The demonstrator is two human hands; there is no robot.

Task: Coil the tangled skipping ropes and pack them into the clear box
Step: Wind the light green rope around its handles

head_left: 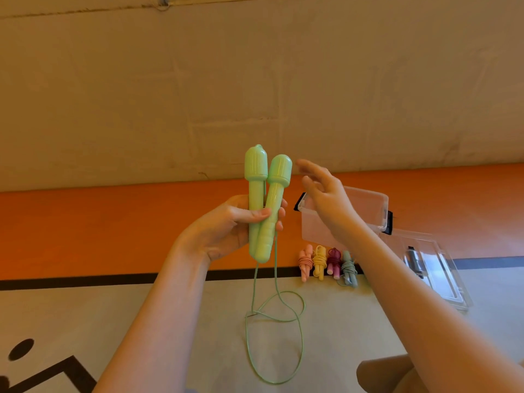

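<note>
My left hand [235, 222] grips the two light green handles [265, 199] of a skipping rope, held upright side by side. Its green cord [286, 313] hangs down from them and lies in loose loops on the floor. My right hand [323, 191] hovers just right of the handles with fingers straight, holding nothing. Behind it, the clear box [368, 211] stands on the floor by the wall. Several coiled ropes lie in a row in front of the box: pink [304, 263], yellow [319, 262], dark red [334, 262] and pale teal [348, 268].
The box's clear lid [433, 270] lies flat on the floor to the right of the coiled ropes. An orange band and black line run along the wall base. My knee [385, 373] shows at the lower right. Black floor markings sit at the lower left.
</note>
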